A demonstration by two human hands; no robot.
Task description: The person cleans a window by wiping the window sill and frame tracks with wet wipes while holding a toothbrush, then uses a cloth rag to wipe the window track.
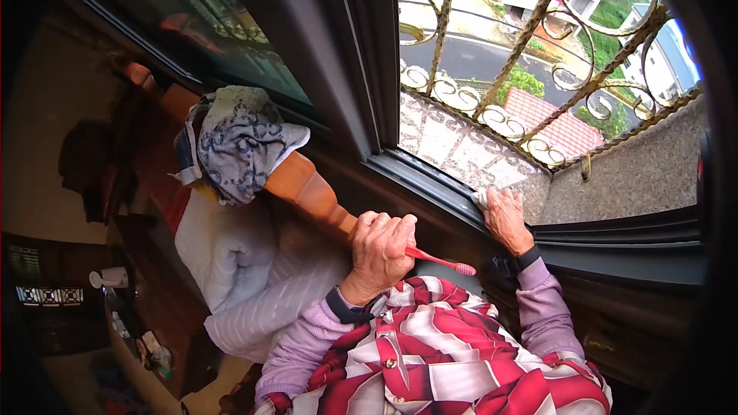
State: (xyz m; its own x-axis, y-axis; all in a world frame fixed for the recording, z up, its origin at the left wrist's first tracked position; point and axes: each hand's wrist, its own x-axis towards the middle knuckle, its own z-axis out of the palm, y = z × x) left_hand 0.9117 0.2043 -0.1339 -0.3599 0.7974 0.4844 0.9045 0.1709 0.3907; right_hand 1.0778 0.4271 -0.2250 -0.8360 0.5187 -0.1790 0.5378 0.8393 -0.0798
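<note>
My left hand is closed around a red toothbrush, whose bristled head points right, above the checked shirt. That same fist is right at the narrow end of a turned wooden post. A crumpled grey patterned cloth drapes over the post's thicker part. At the window, my right hand has its fingers bent over the sill edge, pressing a small white wad, like tissue or cloth, by the track. The dark window track runs up and left from those fingers.
An ornate metal grille stands outside the open window, past a stone ledge. The sliding glass pane is at upper left. White folded bedding lies left of me. A white cup is on the dark furniture behind.
</note>
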